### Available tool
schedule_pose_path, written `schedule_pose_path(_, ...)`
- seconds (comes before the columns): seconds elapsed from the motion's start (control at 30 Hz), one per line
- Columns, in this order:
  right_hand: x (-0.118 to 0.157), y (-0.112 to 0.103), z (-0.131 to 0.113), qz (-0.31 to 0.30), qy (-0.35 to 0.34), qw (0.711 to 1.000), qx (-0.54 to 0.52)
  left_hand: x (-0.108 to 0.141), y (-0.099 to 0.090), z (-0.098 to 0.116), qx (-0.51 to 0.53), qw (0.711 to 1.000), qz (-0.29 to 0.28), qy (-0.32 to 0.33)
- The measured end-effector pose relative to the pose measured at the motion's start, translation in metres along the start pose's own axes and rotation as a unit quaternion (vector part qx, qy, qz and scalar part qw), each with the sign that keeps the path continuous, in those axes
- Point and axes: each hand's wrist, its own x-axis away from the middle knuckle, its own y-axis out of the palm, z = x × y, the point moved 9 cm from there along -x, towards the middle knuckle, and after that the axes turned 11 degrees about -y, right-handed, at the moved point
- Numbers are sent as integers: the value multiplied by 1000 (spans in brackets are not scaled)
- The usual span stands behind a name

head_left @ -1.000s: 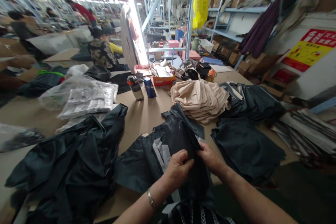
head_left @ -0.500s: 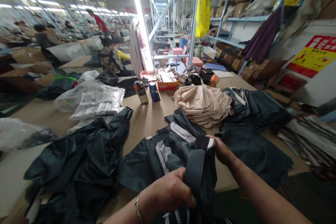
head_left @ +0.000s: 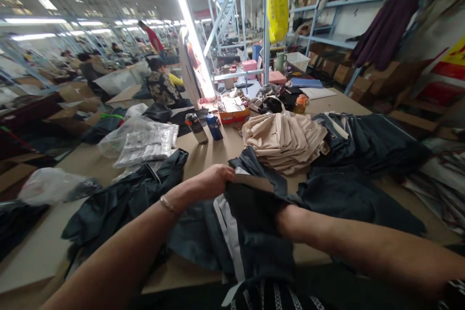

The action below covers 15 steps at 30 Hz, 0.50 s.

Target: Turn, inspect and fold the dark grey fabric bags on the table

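The dark garment (head_left: 250,213) lies at the lower centre of the frame, its upper part raised off the tabletop (head_left: 203,155) and its lower part reaching the bottom edge, against the person's patterned clothing (head_left: 278,295). The left hand (head_left: 220,179), just above the frame's centre line of cloth, grips the upper left edge of the garment between bent fingers and thumb; a bracelet (head_left: 169,204) circles that wrist. The right hand (head_left: 288,220) meets the cloth right of centre, its fingers hidden in or behind a fold, so whether they are closed cannot be told. A pale strip (head_left: 230,237) runs down the garment's left side.

At left of centre lies a crumpled dark heap (head_left: 119,203), with clear plastic packs (head_left: 147,143) just above it in the frame. A black-topped bottle (head_left: 196,128) and a blue bottle (head_left: 214,127) stand near the upper middle, left of a stack of beige pieces (head_left: 285,140). Dark folded pieces (head_left: 378,140) lie beside that stack, towards the right edge.
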Motion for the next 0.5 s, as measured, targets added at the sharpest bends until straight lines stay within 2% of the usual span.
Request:
schedule_pose_path(0.07,8,-24,3,-29,30,998,50,-8,-2,3,-171,983,59,39)
schedule_pose_path(0.1,13,-41,0,-23,21,998,58,-10,-5,3,-208,973,91,44)
schedule_pose_path(0.13,18,-60,-6,1,-5,999,48,-12,-8,3,-219,968,118,44)
schedule_pose_path(0.2,30,-105,-14,104,-58,993,1,-15,-10,8,-190,970,142,46)
schedule_pose_path(0.27,40,-143,-7,212,-58,975,-17,-20,-5,17,-109,986,120,50)
schedule_pose_path(0.33,44,-160,9,265,-25,964,-11,-29,4,27,27,996,70,38)
schedule_pose_path(0.37,45,-163,15,283,-25,959,-16,-34,10,32,111,993,36,23)
schedule_pose_path(0.43,44,-168,20,319,-69,944,-53,-40,22,43,267,963,-29,8)
schedule_pose_path(0.5,42,-164,26,322,-114,932,-123,-45,25,53,375,926,-49,20)
